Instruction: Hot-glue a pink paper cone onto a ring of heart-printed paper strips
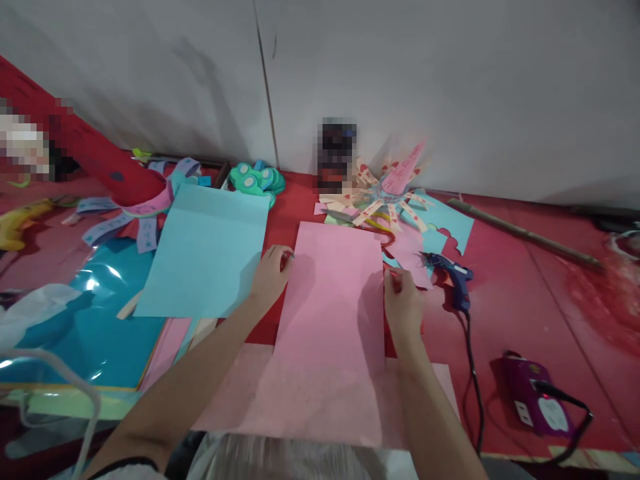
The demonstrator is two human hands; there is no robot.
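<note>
A pink paper sheet [333, 293] lies in front of me, over a paler pink sheet [240, 393] at the table's near edge. My left hand [271, 275] is closed with its fingertips at the sheet's left edge. At the opposite edge, my right hand [403, 303] pinches the paper's side. Both hands cast shadows on the pink surface. Left of my left hand is a light blue paper sheet [205, 253]. A blue glue gun [455, 280] rests to the right of my right hand, its cord running toward me.
Behind the sheet stands a paper craft with a pink cone [404, 172]. Green-blue cutouts [255, 180] lie near the wall. A purple power adapter [537, 397] sits at right, with a long stick [525, 233] farther back. At left are a shiny blue packet [115, 293] and a red sleeve [75, 137].
</note>
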